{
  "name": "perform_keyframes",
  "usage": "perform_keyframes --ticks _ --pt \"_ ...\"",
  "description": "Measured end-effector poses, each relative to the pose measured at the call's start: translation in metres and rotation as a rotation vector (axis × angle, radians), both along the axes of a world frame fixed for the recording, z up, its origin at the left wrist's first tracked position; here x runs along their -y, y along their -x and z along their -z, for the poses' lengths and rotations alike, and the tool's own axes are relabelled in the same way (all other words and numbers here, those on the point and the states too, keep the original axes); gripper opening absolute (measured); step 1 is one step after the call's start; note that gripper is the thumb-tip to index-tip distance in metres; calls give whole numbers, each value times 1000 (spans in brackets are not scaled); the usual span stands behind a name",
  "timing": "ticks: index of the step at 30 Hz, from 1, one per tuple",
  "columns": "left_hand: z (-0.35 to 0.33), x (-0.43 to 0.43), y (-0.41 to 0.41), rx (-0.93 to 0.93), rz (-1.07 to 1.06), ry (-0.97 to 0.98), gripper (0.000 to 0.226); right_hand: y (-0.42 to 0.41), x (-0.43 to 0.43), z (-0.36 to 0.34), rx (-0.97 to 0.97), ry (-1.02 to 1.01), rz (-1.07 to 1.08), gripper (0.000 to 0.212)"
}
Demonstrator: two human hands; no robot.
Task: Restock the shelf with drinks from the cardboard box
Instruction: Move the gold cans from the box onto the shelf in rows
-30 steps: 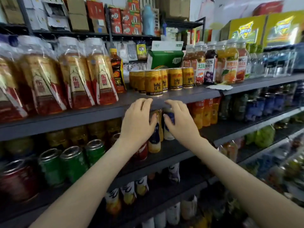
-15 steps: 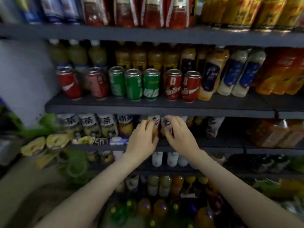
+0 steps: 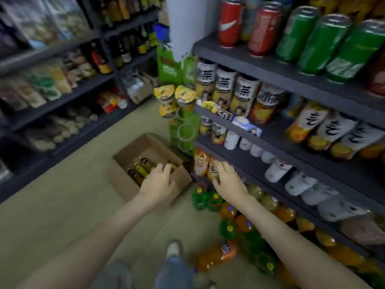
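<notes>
Now, left hand [image 3: 158,182] and right hand [image 3: 229,183] hover empty, fingers loose; best take bottles [image 3: 141,168] from the box [image 3: 123,183] by their necks.

Cardboard box [image 3: 123,182]: plain brown. Bottles [image 3: 141,170] inside: dark amber, yellow labels. Shelf [image 3: 260,67]: dark grey. Upper board: red cans [image 3: 229,24] at left end, green cans [image 3: 320,42] rightward. Tea bottles [image 3: 243,99]: white labels, black characters, orange bases.

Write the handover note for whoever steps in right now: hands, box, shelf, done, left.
Left hand: open, reaching over the cardboard box, holding nothing.
Right hand: open, empty, in front of the low shelf.
Box sits on the floor beside the shelf, open, bottles inside.
Done: cannot tell.
Left: lift out the bottles and shelve them.
</notes>
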State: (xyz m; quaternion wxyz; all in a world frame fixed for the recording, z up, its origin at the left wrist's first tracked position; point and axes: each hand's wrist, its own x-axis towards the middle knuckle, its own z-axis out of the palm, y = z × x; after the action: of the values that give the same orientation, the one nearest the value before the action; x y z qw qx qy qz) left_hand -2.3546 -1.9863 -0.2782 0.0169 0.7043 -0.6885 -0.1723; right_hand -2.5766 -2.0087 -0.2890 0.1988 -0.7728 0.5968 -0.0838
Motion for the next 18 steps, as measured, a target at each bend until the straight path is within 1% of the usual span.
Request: perform_keyframes --ticks 4,7,13,15,18 --pt "17 -2 -55 -10 -133 -55 51 -51 14 16 -6 -81 -130 56" --pt "34 2 -93 -33 -197 -86 50 -90 33 29 -15 -153 -182 59" --pt "74 45 -176 -44 -127 -174 51 -184 87 72 -82 -250 -244 61" --pt "100 79 -218 -46 -106 -221 52 -229 117 101 -131 -304 -222 61" --pt "120 106 -248 -31 -76 -258 54 -263 135 124 -222 -385 -228 60"
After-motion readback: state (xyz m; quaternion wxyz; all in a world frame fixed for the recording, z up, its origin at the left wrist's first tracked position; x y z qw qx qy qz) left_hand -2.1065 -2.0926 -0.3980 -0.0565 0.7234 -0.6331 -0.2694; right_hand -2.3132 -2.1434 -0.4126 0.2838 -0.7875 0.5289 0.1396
